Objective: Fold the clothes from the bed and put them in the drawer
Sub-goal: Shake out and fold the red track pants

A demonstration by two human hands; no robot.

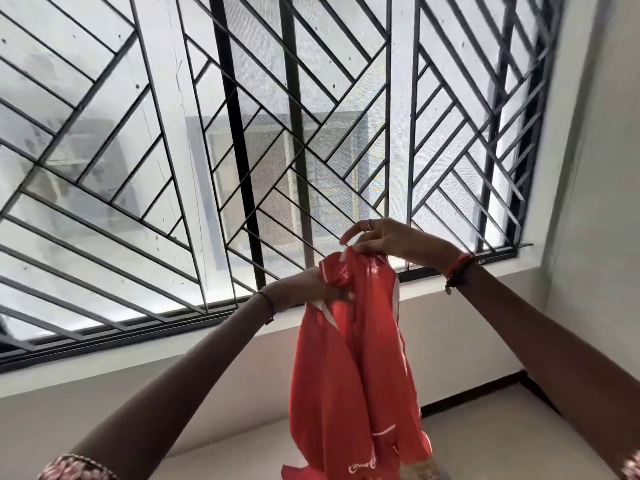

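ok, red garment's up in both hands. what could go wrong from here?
1. The right hand pinches only the top edge of the red garment, so the cloth could slip out.
2. The garment hangs bunched and twisted below the left hand, so a fold started now would likely come out uneven.
3. Its lower end runs out of frame, so it may drag or snag unseen.

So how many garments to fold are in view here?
1: the red garment, hanging before the window grille, its top pinched by the right hand, the left hand gripping just below. The bed is out of frame, so more may be hidden.
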